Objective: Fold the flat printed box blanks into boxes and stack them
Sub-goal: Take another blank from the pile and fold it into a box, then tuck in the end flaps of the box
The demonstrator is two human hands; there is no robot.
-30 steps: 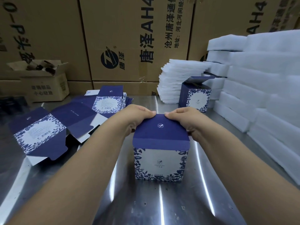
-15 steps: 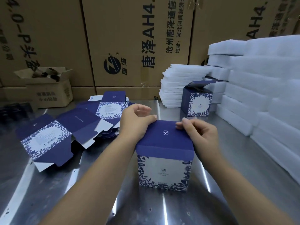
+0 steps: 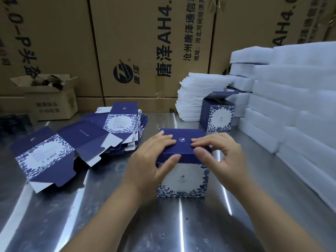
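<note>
Both hands moved nearer, left hand (image 3: 154, 160) and right hand (image 3: 221, 157) loosely pinching the box (image 3: 181, 171) lid.

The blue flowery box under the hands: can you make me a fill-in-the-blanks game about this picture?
1. Both hands, left hand and right hand, press on the dark blue ____ of the blue-and-white floral cardboard box.
2. The flat printed box blanks lie to the ____ of that box.
3. The second floral box behind has its lid ____.
4. The shiny table is made of ____.

Missing words: lid, left, open, metal
</note>
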